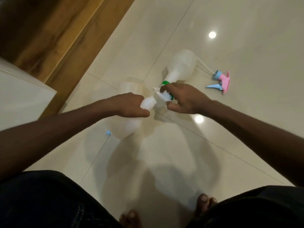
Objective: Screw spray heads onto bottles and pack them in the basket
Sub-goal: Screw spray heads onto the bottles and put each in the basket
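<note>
My left hand grips the neck of a translucent white bottle, whose body hangs below the hand, over the floor. My right hand pinches a white and green spray head at that bottle's mouth. Beyond my hands a second white bottle lies on the tiles, neck towards me. A green part shows at its neck, and I cannot tell whether it belongs to that bottle or to the held head. A third clear bottle lies faintly visible behind my left hand.
A pink and blue spray head with a white tube lies on the cream floor tiles to the right. A wooden strip and a white cabinet stand at the left. My legs and bare toes fill the bottom.
</note>
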